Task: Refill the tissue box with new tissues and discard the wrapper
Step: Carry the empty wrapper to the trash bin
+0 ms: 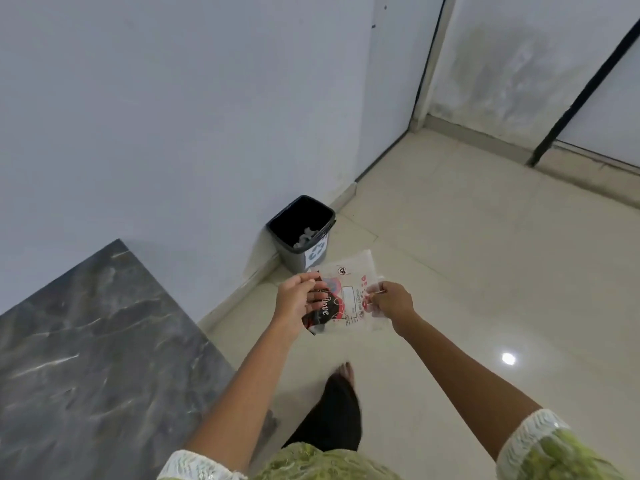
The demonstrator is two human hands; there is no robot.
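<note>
Item: wrapper [353, 289], empty tissue packaging of thin clear plastic film, printed red and black. Location: held in the air between both hands, near and just right of the bin [300, 233].
Left hand [300, 303]: fingers curled shut on the wrapper's dark printed left edge.
Right hand [393, 303]: thumb and fingers pinched closed on its clear right edge.
Handling, judged: very light, limp, slightly slick and crackly; it should crumple readily and may drift if dropped flat. Best taken by the edges or balled into one fist before release.
Bin: black, open-topped, against the far wall, pale scraps inside.
Also present: grey marble tabletop [86, 348], near left.
Tissue box: not in view.
</note>
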